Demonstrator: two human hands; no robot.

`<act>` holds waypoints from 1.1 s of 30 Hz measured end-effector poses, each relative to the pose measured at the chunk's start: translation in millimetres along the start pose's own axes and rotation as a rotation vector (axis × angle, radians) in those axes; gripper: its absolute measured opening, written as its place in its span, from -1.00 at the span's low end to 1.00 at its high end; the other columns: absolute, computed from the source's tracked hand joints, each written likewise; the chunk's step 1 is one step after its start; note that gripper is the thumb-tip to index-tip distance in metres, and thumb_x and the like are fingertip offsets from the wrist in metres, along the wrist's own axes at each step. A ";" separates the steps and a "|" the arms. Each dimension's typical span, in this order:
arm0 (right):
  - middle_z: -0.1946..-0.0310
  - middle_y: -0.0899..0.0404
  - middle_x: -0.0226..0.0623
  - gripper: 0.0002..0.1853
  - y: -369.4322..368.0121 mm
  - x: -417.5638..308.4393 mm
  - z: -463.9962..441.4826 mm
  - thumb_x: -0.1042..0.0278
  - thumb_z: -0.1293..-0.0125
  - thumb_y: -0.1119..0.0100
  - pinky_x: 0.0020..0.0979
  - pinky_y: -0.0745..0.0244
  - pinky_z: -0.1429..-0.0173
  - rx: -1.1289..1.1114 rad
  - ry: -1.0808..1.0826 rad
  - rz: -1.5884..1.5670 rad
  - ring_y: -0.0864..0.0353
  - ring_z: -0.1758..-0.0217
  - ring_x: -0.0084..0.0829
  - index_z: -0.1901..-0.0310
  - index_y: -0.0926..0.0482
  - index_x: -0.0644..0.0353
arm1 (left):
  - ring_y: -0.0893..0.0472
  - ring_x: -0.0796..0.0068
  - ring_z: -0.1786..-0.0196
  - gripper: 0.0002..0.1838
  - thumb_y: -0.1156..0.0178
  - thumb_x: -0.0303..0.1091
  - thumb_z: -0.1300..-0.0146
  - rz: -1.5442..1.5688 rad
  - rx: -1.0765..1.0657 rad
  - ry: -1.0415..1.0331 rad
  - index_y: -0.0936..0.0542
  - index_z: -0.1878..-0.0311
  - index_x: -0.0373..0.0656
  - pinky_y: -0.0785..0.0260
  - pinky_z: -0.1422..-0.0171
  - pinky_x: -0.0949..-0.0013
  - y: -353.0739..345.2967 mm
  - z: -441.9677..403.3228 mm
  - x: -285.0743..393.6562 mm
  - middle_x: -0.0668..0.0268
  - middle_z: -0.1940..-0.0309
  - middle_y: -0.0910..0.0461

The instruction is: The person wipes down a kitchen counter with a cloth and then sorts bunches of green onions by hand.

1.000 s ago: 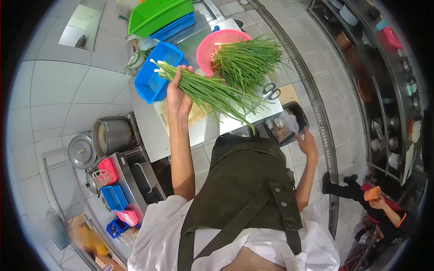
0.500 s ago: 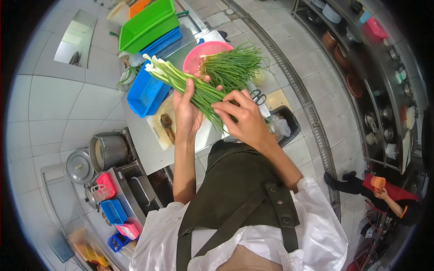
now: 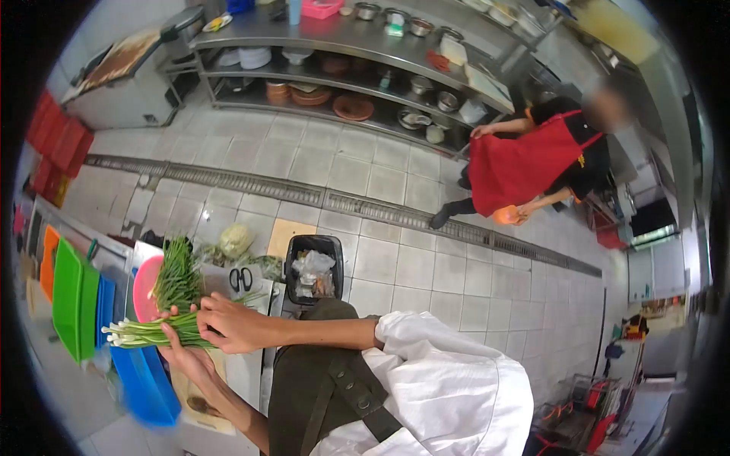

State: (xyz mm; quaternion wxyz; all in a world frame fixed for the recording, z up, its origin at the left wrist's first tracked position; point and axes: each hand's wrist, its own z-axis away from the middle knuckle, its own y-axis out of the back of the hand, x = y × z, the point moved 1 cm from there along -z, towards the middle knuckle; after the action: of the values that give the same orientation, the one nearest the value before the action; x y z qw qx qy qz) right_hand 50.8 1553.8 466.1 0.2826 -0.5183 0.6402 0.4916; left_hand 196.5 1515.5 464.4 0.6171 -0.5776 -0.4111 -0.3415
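Note:
A bunch of green onions (image 3: 137,333) lies across my left hand (image 3: 188,356), white ends pointing left. The left fingers are closed around the stalks. My right hand (image 3: 228,325) has its fingers curled in on the leafy part of the same bunch; its fingertips are partly hidden. Just beyond my hands, a second bunch of green onions (image 3: 176,277) rests in and over a pink bowl (image 3: 144,290). Black-handled scissors (image 3: 241,279) lie on the table to the right of that bunch.
A blue tub (image 3: 144,387) and a green tub (image 3: 74,300) stand at left. A black bin (image 3: 314,251) holds plastic waste by the table. A co-worker in a red apron (image 3: 525,167) stands near steel shelves (image 3: 304,72), holding an orange container (image 3: 507,215). A drain (image 3: 365,205) crosses the floor.
My view has swung to the right, so the bunch and both hands now appear lower left. The co-worker and shelves show more fully. Both hands stay on the green onions.

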 end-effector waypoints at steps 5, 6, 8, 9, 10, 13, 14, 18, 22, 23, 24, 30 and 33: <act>0.30 -0.30 -0.24 -0.90 18.5 14.6 7.8 0.42 -0.28 -0.15 -0.23 -0.21 0.03 0.025 0.020 -0.053 -0.27 0.16 -0.20 0.33 -0.43 0.18 | -0.45 0.34 -0.05 -0.67 -0.01 -0.33 -0.46 0.062 -0.084 0.055 -0.28 -0.17 -0.28 -0.51 -0.18 -0.05 -18.5 -5.2 -23.8 0.23 0.06 -0.40; 0.29 -0.31 -0.24 -0.92 28.2 2.9 10.0 0.42 -0.27 -0.15 -0.22 -0.20 0.01 0.000 0.034 -0.037 -0.27 0.15 -0.21 0.31 -0.46 0.17 | -0.45 0.36 -0.04 -0.67 -0.02 -0.33 -0.45 0.056 -0.085 0.084 -0.28 -0.17 -0.27 -0.51 -0.17 -0.05 -18.9 -5.2 -33.1 0.24 0.07 -0.40; 0.27 -0.31 -0.24 -0.94 48.3 -7.0 18.8 0.43 -0.27 -0.15 -0.22 -0.19 -0.02 -0.025 0.044 -0.029 -0.26 0.14 -0.22 0.30 -0.48 0.16 | -0.45 0.38 -0.02 -0.68 -0.03 -0.33 -0.45 0.044 -0.081 0.117 -0.29 -0.16 -0.25 -0.51 -0.17 -0.05 -24.2 -3.0 -40.5 0.26 0.07 -0.40; 0.25 -0.32 -0.25 -0.94 59.4 -9.3 23.7 0.41 -0.26 -0.17 -0.22 -0.19 -0.04 -0.025 0.077 -0.022 -0.27 0.12 -0.22 0.27 -0.51 0.15 | -0.45 0.39 -0.02 -0.68 -0.04 -0.33 -0.45 0.045 -0.079 0.116 -0.29 -0.16 -0.23 -0.50 -0.17 -0.07 -36.0 1.9 -41.2 0.26 0.07 -0.40; 0.23 -0.33 -0.26 -0.92 69.7 -11.9 29.2 0.39 -0.25 -0.19 -0.22 -0.19 -0.07 -0.028 0.113 -0.021 -0.28 0.10 -0.23 0.24 -0.54 0.14 | -0.46 0.39 -0.01 -0.68 -0.05 -0.33 -0.44 0.043 -0.071 0.111 -0.30 -0.16 -0.22 -0.50 -0.17 -0.08 -45.5 4.9 -41.3 0.26 0.07 -0.40; 0.12 -0.38 -0.26 -0.90 100.2 -18.0 56.5 0.36 -0.29 -0.19 -0.23 -0.19 -0.16 -0.003 0.165 -0.095 -0.32 -0.03 -0.23 0.22 -0.55 0.16 | -0.45 0.04 -0.07 -0.53 -0.13 -0.26 -0.39 0.123 -0.020 0.204 -0.26 -0.25 -0.24 -0.42 -0.19 -0.23 -46.4 -2.5 -34.9 0.14 -0.04 -0.37; 0.12 -0.43 -0.24 -0.85 100.7 -2.0 75.9 0.29 -0.39 -0.09 -0.25 -0.27 -0.14 0.088 0.103 -0.208 -0.37 -0.01 -0.23 0.20 -0.53 0.19 | -0.46 -0.32 -0.15 -0.38 -0.18 -0.19 -0.35 0.151 0.014 0.286 -0.21 -0.33 -0.30 -0.36 -0.21 -0.34 -35.8 -6.2 -24.7 0.01 -0.13 -0.34; 0.51 -0.40 -0.26 -0.52 146.0 40.1 126.1 -0.02 -0.35 0.12 -0.43 -0.26 0.30 0.266 -0.448 -0.483 -0.36 0.44 -0.45 0.48 -0.43 0.29 | -0.54 -0.16 -0.05 -0.64 -0.04 -0.16 -0.43 0.278 -0.019 0.182 -0.46 -0.06 -0.28 -0.33 -0.28 -0.25 -14.8 -18.2 -0.5 0.18 0.08 -0.50; 0.52 -0.45 -0.20 -0.71 128.7 178.5 168.9 0.31 -0.35 0.15 -0.42 -0.30 0.27 0.193 -0.620 -0.312 -0.43 0.44 -0.43 0.47 -0.38 0.31 | -0.52 0.41 0.03 -0.81 0.01 -0.26 -0.46 0.384 0.055 0.087 -0.41 0.01 -0.15 -0.45 -0.18 -0.31 -6.5 -30.7 6.2 0.35 0.16 -0.46; 0.45 -0.51 -0.08 -0.76 116.7 210.5 182.6 0.31 -0.36 0.09 -0.37 -0.36 0.22 0.133 -0.676 -0.086 -0.51 0.37 -0.33 0.30 -0.41 0.37 | -0.52 0.42 0.04 -0.81 0.04 -0.25 -0.47 0.447 0.042 0.103 -0.41 0.02 -0.14 -0.45 -0.18 -0.30 -5.1 -31.8 5.8 0.36 0.18 -0.45; 0.38 -0.56 0.03 -0.73 108.9 237.7 196.5 0.31 -0.38 0.04 -0.32 -0.42 0.17 0.077 -0.723 0.147 -0.59 0.30 -0.22 0.13 -0.43 0.43 | -0.52 0.43 0.05 -0.81 0.07 -0.25 -0.48 0.512 0.026 0.123 -0.41 0.02 -0.14 -0.45 -0.18 -0.29 -1.4 -33.0 5.1 0.37 0.19 -0.45; 0.15 -0.62 0.16 -0.41 137.3 263.6 202.2 0.19 -0.37 -0.11 -0.28 -0.50 0.09 -0.107 -0.751 0.647 -0.67 0.21 -0.18 -0.33 -0.28 0.34 | -0.56 0.35 0.03 -0.81 0.11 -0.30 -0.50 0.758 0.075 0.208 -0.41 0.09 -0.22 -0.26 -0.37 -0.30 16.2 -31.9 4.6 0.24 0.17 -0.50; 0.26 -0.66 -0.04 -0.60 150.7 139.9 116.3 0.25 -0.35 -0.15 -0.37 -0.48 0.15 -0.060 -0.651 0.344 -0.64 0.31 -0.33 -0.10 -0.50 0.38 | -0.57 0.31 0.05 -0.82 0.11 -0.33 -0.50 0.704 0.181 0.190 -0.39 0.07 -0.25 -0.30 -0.34 -0.26 24.0 -28.1 8.5 0.21 0.17 -0.50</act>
State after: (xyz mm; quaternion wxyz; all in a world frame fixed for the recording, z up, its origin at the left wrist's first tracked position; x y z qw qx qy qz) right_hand -150.6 1604.0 353.4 0.3693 -0.2274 0.5797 0.6898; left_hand 224.8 1490.4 461.9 0.7806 -0.5924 -0.1567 -0.1231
